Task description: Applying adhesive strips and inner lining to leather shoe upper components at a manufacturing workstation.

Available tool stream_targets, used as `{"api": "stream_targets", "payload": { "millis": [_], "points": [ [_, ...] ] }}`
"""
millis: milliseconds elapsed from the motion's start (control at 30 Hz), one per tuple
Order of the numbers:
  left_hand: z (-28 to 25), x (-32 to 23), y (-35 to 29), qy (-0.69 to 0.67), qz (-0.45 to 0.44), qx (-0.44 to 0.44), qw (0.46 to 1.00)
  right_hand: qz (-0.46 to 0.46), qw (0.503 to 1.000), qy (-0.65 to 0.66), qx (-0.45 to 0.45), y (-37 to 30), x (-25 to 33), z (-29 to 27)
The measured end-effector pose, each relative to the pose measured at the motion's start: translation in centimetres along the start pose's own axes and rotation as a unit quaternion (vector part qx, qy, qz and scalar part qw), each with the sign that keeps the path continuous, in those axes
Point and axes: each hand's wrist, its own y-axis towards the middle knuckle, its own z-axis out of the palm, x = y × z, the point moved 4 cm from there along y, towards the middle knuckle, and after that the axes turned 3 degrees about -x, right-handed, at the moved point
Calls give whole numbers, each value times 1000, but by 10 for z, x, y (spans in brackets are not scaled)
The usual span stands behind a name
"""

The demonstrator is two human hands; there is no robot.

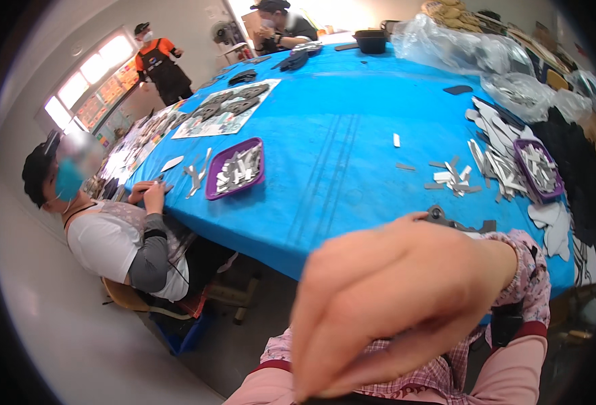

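By a low sweep of the right grip [399, 290], the dark grey piece [450, 219] could be knocked off the near side of the table [291, 169]. It is partly hidden beyond that grip, its long axis laid roughly left to right, rounded end pointed left. Whether anything is grasped cannot be told; the left grip is hidden.

"What are you wearing?"

"At right in the frame, a flowered pink cuff [530, 270] gathers at my bare right hand [399, 290]. Below it come a dark red band [535, 329] and a plain pink sleeve [514, 371]."

"And the other arm?"

"My left sleeve [264, 388], bottom centre-left, matches: flowers, red band, pink."

"Your front?"

"Pink checked cloth [458, 356], with dark red lettering [412, 391] at the bottom edge."
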Motion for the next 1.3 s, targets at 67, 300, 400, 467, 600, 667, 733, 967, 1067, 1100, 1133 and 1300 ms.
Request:
{"api": "stream_targets", "payload": {
  "millis": [67,300,400,467,600,667,733,967,1067,1100,1133,1300],
  "points": [
    [5,4,2,-24,-49,18,998,-13,1000,-12,-14,5,-2,-1],
    [-33,-113,-25,-143,72,31,987,-10,1000,3,4,-15,25,-28],
    [-16,-11,-13,-23,83,-26,996,-31,983,-152,94,-14,50,-18],
    [-5,-12,-9,-15,55,-13,998,16,949,-298,106,-29,74,-9],
    [-10,-8,-12,-22,47,-13,999,-92,908,-409,6,-41,86,17],
    [-9,-6,-11,-19,49,-18,998,-64,894,-442,27,-42,92,20],
    [-13,-2,-13,-12,44,-29,999,-39,882,-467,47,-46,89,19],
    [-9,-13,-9,6,46,-19,999,0,873,-487,24,-51,91,-5],
    [-7,-9,-9,6,49,-23,999,-1,868,-497,10,-52,87,3],
    [-11,-3,-12,1,50,-37,998,-4,873,-488,11,-52,76,11],
    [-16,1,-15,2,48,-47,998,-49,845,-525,-85,-52,69,21],
    [-7,-7,-10,-3,57,-33,998,-86,839,-535,-51,-50,91,37]
  ]
}}
